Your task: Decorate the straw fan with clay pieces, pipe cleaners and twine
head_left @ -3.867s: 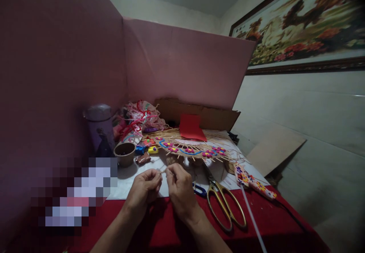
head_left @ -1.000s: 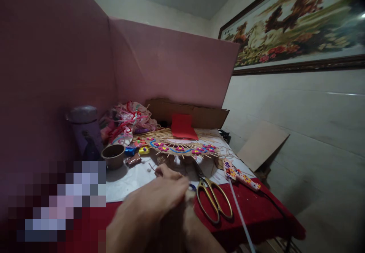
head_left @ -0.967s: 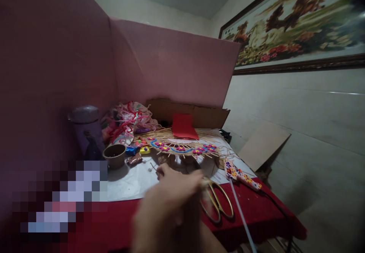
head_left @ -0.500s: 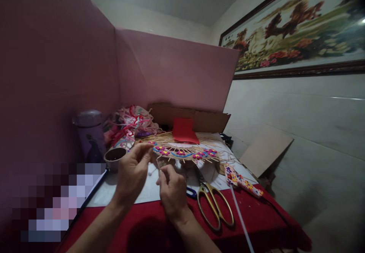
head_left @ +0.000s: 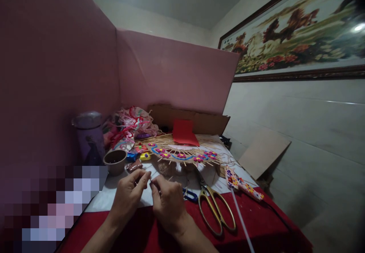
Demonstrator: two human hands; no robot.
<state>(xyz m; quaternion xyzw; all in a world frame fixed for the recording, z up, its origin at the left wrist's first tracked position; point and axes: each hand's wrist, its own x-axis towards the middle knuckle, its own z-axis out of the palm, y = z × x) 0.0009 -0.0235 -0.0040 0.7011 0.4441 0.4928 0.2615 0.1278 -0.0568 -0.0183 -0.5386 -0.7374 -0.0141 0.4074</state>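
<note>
My left hand (head_left: 131, 192) is closed in a pinch, its fingertips close to those of my right hand; whatever it pinches is too small to make out. My right hand (head_left: 169, 201) is also closed, with the pale tip of a thin stick (head_left: 170, 178) showing just above its knuckles. Behind both hands stands a curved, fan-like decoration (head_left: 182, 156), with pink and yellow flowers, a wavy blue line and short sticks along its edge. Gold-handled scissors (head_left: 217, 211) lie right of my right hand, beside a blue-handled tool (head_left: 190, 196).
A brown cup (head_left: 115, 162) and a purple bottle (head_left: 89, 139) stand at left. Small coloured packets (head_left: 134, 165) lie near the cup. A flower-patterned glue gun (head_left: 242, 184) with a clear glue stick (head_left: 241, 218) lies right. Behind are thin sticks, red paper (head_left: 184, 132) and cardboard (head_left: 199, 120).
My left hand has come down from the decoration's left end, uncovering the coloured packets. My right hand has shifted slightly left and down, and the fingertips of both hands are now close together.
</note>
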